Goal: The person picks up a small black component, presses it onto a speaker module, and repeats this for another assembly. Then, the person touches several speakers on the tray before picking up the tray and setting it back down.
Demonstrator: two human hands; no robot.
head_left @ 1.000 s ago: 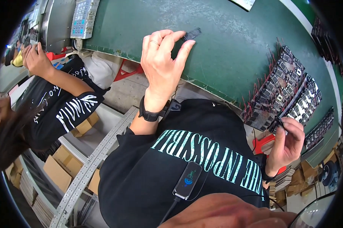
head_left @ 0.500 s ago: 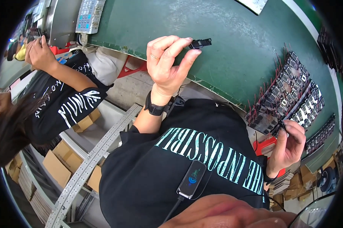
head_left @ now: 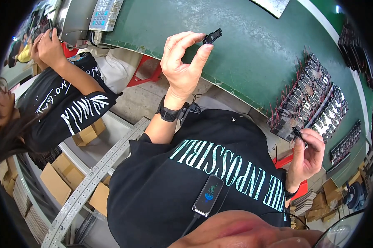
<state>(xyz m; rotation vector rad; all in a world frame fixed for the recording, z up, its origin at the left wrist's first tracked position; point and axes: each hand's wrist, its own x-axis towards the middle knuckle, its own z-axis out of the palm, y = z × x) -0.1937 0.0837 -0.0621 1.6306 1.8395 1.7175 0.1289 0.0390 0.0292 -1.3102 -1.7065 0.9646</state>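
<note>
- The green worktable [head_left: 244,62] fills the far side from where I stand.
- The black T-shirt [head_left: 170,186] faces the worktable's near edge; its large mint-green capitals show clearly.
- Rows of black modules with red wires [head_left: 304,95] lie on the worktable's right part, laid side by side, probably to keep the wires from tangling.
- The blue-keyed keypad [head_left: 105,14] sits at the worktable's left end; its key markings are too small to read.
- The left hand [head_left: 181,68], over the worktable's near edge, has thumb and fingers clamped on one end of a black plastic component [head_left: 212,36], perhaps to leave the rest exposed.
- The right hand [head_left: 308,159], by the worktable's near right edge, pinches a small dark part [head_left: 297,133]; its shape is unclear.
</note>
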